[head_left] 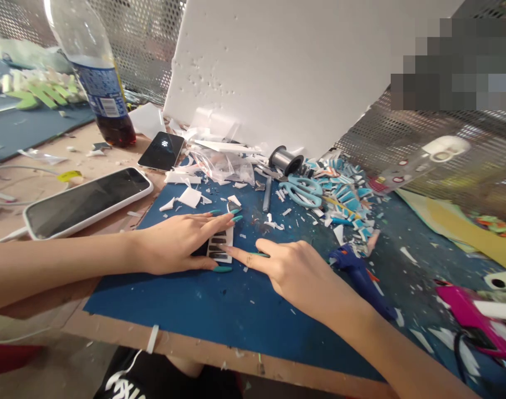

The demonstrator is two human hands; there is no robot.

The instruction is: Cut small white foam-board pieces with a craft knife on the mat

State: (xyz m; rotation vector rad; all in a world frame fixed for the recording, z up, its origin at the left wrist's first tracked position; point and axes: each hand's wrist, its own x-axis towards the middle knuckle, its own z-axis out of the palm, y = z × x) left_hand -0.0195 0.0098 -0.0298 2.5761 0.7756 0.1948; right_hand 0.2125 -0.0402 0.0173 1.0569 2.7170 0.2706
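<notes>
A small white piece with several dark rectangular strips (220, 249) lies on the blue cutting mat (173, 299). My left hand (180, 241) rests over its left side and top, fingers stretched out and thumb apart, steadying it against the mat. The palm hides part of the piece. From the right, my right hand (292, 271) reaches in with its index finger extended, the tip touching the strips; its other fingers are curled back. Long teal nails show on both hands. I see nothing held in the right hand.
Scissors (302, 191), a wire spool (285, 160) and blue-white scraps (348, 188) lie behind. A blue glue gun (363, 280) and pink tool (477, 318) are at right. Left stand phones (90, 202) (162, 151) and a bottle (101, 83). A white foam board (277, 66) leans behind.
</notes>
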